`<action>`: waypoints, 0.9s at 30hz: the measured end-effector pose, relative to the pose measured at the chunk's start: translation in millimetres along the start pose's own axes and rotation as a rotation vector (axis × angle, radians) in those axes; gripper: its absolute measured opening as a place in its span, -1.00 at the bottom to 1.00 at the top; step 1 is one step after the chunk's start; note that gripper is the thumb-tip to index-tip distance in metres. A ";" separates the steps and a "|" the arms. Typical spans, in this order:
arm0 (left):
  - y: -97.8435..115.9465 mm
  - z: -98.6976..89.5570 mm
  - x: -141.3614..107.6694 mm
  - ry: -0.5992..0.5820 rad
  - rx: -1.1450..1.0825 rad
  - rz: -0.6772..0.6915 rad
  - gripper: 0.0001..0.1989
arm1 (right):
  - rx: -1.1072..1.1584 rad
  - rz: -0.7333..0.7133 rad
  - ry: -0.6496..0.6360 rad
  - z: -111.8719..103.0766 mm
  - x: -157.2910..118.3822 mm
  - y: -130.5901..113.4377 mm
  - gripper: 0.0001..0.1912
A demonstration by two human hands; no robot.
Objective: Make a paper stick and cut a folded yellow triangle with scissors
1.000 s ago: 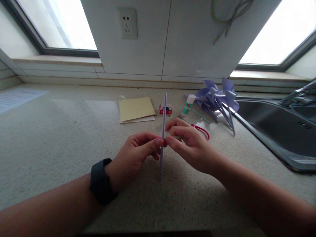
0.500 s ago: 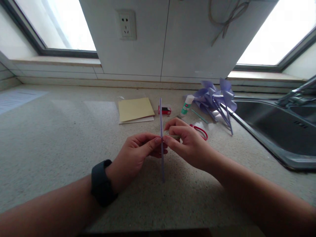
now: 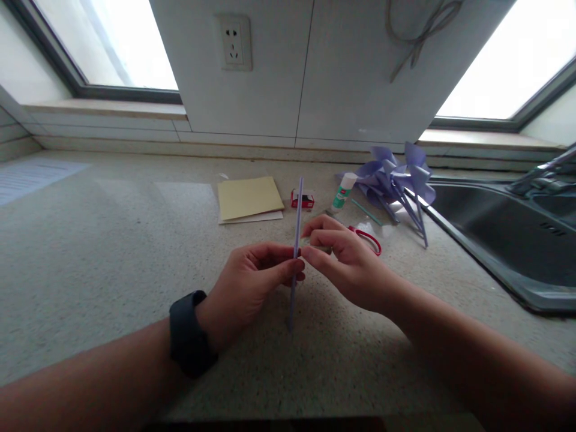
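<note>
My left hand [image 3: 256, 279], with a dark watch at its wrist, pinches a thin pale-purple stick [image 3: 298, 219] near its middle. The stick stands out lengthwise, its near end lower and slightly blurred. Close against it on the other side is my right hand [image 3: 339, 255], fingers curled together. A small beige thing [image 3: 320, 248] shows between those fingers, mostly hidden, and I cannot make out its kind. Just beyond the right hand lie scissors, of which a red handle [image 3: 369, 241] shows.
A yellow paper stack [image 3: 249, 198], a small red box [image 3: 302, 199], a glue stick [image 3: 344, 191] and a thin green stick [image 3: 366, 212] lie behind my hands. Purple paper pinwheels [image 3: 396, 174] rest beside the steel sink [image 3: 490, 234]. A printed sheet [image 3: 36, 177] lies far left.
The purple stick has tilted, its far end going right and its near end left. Both hands stay close together; the view has shifted slightly.
</note>
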State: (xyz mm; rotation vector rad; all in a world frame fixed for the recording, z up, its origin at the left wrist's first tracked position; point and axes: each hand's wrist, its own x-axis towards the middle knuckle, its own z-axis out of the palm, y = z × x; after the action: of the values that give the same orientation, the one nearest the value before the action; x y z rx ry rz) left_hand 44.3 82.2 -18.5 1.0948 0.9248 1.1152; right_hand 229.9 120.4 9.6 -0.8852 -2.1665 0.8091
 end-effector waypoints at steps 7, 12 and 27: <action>-1.9 -1.0 -0.2 0.037 -0.011 -0.006 -0.77 | -0.030 0.018 0.024 0.6 1.0 -1.2 -0.64; -0.8 -0.1 -1.9 0.045 -0.016 -0.028 -0.77 | -0.025 0.014 0.030 0.6 1.5 -0.8 -0.62; -0.8 0.8 -3.4 -0.040 -0.040 -0.012 -0.84 | 0.054 0.041 -0.017 -0.7 1.8 1.7 -0.64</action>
State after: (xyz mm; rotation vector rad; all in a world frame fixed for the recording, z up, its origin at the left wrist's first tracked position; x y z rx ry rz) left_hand 44.6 78.7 -18.9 1.0745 0.8732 1.0939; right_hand 230.1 123.0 9.4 -0.9008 -2.1377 0.8937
